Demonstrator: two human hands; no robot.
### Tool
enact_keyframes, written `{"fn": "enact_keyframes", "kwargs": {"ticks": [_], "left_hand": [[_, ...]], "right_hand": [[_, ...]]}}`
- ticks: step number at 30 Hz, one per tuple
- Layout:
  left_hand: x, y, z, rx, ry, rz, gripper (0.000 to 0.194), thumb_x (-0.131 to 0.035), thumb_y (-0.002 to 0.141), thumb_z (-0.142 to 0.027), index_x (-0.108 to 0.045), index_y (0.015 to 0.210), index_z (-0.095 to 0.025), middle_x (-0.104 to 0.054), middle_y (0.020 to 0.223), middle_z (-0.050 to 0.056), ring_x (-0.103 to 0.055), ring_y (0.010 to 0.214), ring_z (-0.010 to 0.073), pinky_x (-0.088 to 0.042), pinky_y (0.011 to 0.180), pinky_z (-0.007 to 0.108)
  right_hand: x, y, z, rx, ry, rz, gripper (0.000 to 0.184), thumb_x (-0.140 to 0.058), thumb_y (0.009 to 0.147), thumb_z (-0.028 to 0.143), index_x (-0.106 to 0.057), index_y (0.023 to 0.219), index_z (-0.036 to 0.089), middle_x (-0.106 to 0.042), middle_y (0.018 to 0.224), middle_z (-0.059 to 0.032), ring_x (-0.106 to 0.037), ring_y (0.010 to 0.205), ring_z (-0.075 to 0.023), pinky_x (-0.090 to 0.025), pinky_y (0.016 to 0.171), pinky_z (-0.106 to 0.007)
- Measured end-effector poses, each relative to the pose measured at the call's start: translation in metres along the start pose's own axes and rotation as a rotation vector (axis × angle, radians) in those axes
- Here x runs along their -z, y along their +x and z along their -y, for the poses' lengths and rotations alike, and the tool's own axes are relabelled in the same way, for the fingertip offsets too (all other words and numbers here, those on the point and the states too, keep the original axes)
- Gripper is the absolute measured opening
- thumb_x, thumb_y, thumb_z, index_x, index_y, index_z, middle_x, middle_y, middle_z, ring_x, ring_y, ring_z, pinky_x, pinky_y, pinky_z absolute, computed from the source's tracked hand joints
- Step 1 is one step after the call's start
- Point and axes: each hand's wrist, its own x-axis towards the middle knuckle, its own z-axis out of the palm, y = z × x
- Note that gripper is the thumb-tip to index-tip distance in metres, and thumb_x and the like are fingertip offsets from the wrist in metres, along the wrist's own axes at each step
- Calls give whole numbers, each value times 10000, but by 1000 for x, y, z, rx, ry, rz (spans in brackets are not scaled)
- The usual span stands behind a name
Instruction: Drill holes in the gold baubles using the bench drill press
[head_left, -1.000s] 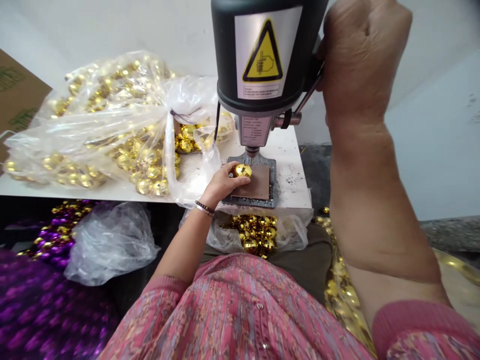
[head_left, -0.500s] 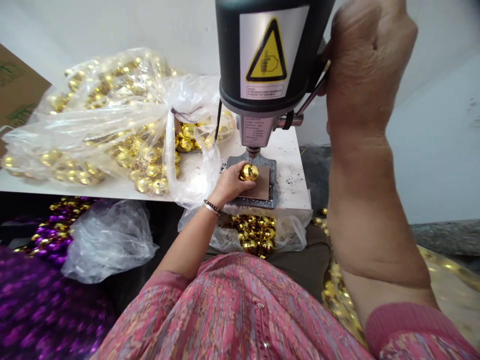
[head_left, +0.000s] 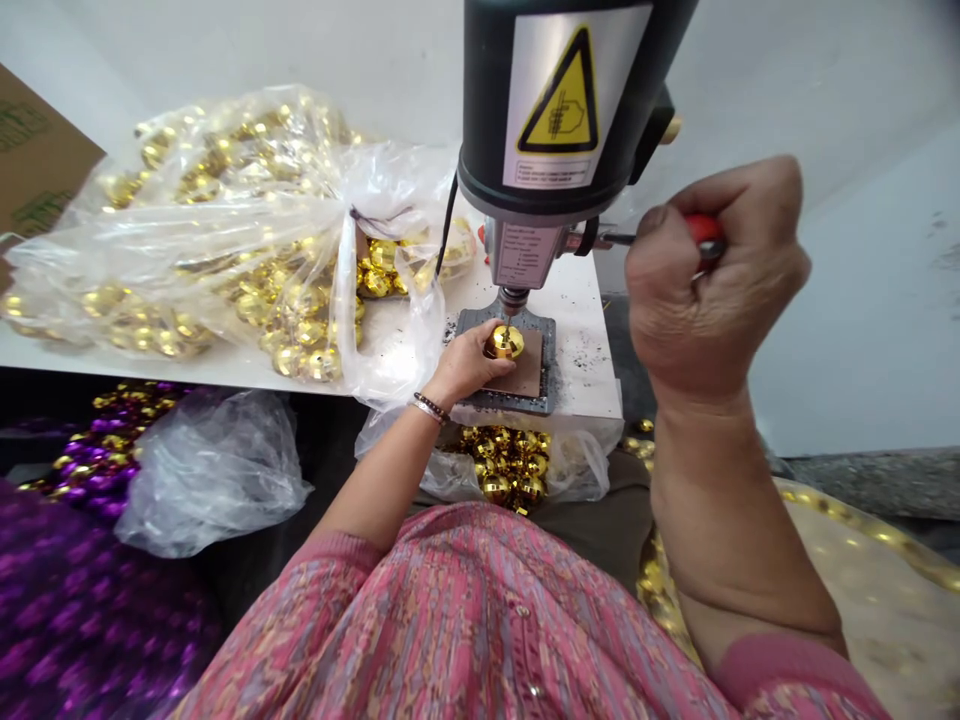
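Observation:
Between the thumb and fingers of my left hand (head_left: pixel 466 365) is a shiny gold faceted ball (head_left: pixel 505 343). It rests on a brown board (head_left: pixel 521 375) on the grey base (head_left: pixel 550 350) of a small drill press (head_left: pixel 555 110). The drill bit (head_left: pixel 509 322) comes down to the top of the ball; whether it has entered cannot be made out. My right hand (head_left: pixel 709 290) is closed around the red-tipped feed lever (head_left: pixel 619 239) at the machine's right side.
Clear plastic bags (head_left: pixel 225 240) of gold balls cover the left of the white table (head_left: pixel 300 377). An open bag of gold balls (head_left: pixel 510 465) sits at my lap. Purple balls (head_left: pixel 90 600) and a crumpled plastic bag (head_left: pixel 217 480) lie lower left. Dark shavings (head_left: pixel 581 355) speckle the tabletop.
My right hand has swung down with the lever, and the drill bit has come lower toward the ball. My left hand keeps its grip on the ball. The view has shifted slightly.

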Motion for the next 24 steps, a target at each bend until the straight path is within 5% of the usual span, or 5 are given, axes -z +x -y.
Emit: {"fn": "enact_keyframes", "kwargs": {"ticks": [11, 24], "left_hand": [[-5, 0, 2, -32, -1, -19, 793, -937, 809, -146, -779, 1586, -184, -885, 1413, 101, -830, 1242, 301, -647, 1142, 408], [-8, -2, 0, -24, 10, -34, 788, -930, 829, -139, -772, 1599, -192, -869, 1493, 98, -816, 1350, 320, -627, 1207, 411]], "right_hand": [[3, -32, -8, -45, -129, 29, 163, -564, 1088, 389, -590, 989, 263, -440, 838, 4, -550, 805, -128, -541, 828, -314], [-3, -49, -14, 135, -164, -125, 96, -589, 1047, 333, -626, 1017, 250, -505, 827, 27, -496, 738, -99, -395, 712, -298]]}}
